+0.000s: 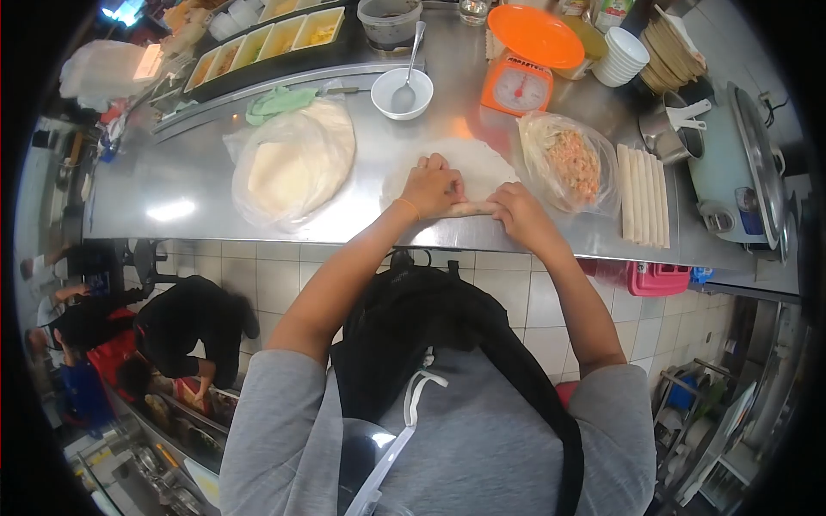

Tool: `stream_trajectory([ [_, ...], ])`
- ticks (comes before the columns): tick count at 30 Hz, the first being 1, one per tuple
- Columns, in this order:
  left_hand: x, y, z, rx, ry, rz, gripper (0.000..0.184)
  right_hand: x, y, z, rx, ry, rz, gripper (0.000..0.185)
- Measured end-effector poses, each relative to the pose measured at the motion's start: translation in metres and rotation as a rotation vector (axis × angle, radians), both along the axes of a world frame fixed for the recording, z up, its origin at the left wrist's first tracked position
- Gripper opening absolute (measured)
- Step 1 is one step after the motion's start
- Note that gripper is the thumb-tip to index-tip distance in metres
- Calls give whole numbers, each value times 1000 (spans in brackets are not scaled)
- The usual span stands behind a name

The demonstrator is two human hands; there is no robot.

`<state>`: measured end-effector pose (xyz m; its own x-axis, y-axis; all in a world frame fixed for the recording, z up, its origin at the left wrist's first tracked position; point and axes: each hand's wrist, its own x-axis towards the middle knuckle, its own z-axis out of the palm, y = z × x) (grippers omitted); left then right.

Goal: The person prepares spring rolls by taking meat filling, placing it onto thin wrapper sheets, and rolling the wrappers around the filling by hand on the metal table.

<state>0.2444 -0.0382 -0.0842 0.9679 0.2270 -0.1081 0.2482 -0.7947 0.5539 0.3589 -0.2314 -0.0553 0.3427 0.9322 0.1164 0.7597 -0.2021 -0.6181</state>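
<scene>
A thin round spring roll wrapper lies flat on the steel table, its near edge folded into a narrow roll. My left hand has curled fingers pressed on the left part of the roll. At the roll's right end, my right hand pinches it with closed fingers. Just right of the wrapper sits an open plastic bag of orange-pink minced filling. Several long finished rolls lie side by side further right. Left of my hands, a stack of pale wrappers rests partly inside clear plastic.
Behind the wrapper stand a white bowl with a spoon and an orange kitchen scale. A saucepan and a large lidded cooker occupy the right end. Topping containers line the back left. Another person bends at lower left.
</scene>
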Motion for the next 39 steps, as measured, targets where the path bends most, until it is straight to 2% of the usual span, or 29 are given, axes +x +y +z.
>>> stream_trajectory([
  [8, 8, -15, 11, -37, 74, 150, 23, 2, 2, 10, -16, 60, 19, 23],
  [14, 15, -22, 17, 62, 125, 201, 27, 17, 0, 9, -81, 58, 84, 28],
  [16, 17, -23, 15, 22, 153, 238, 30, 16, -5, 16, 17, 227, -62, 29],
  [17, 20, -24, 12, 20, 153, 238, 30, 18, -8, 19, 15, 227, -61, 29],
  [19, 22, -32, 16, 81, 197, 290, 35, 15, -15, 34, 163, 381, -289, 29],
  [20, 22, -33, 17, 80, 202, 290, 35, 13, -18, 38, 161, 385, -290, 29],
  [23, 31, -33, 25, 131, 289, 262, 41, 14, -27, 52, 252, 360, -302, 28],
  [25, 37, -35, 30, 130, 428, 296, 63, 14, -33, 57, 243, 339, -320, 29],
  [26, 38, -38, 32, 132, 429, 292, 63, 13, -34, 60, 244, 341, -323, 29],
  [28, 40, -44, 33, 193, 462, 321, 74, 10, -39, 62, 278, 340, -326, 28],
  [32, 44, -40, 38, 223, 474, 325, 76, 13, -39, 46, 262, 375, -286, 27],
  [35, 43, -18, 50, 151, 389, 388, 73, 12, -28, 36, 172, 370, -237, 28],
  [37, 29, 13, 70, -325, 274, 132, 66, 11, -18, 30, 89, 245, -85, 29],
  [38, 22, 18, 67, -322, 276, 138, 66, 10, -13, 26, 92, 250, -81, 29],
  [39, 13, 21, 64, -446, 264, 65, 64, 9, -7, 21, 11, 198, -27, 29],
])
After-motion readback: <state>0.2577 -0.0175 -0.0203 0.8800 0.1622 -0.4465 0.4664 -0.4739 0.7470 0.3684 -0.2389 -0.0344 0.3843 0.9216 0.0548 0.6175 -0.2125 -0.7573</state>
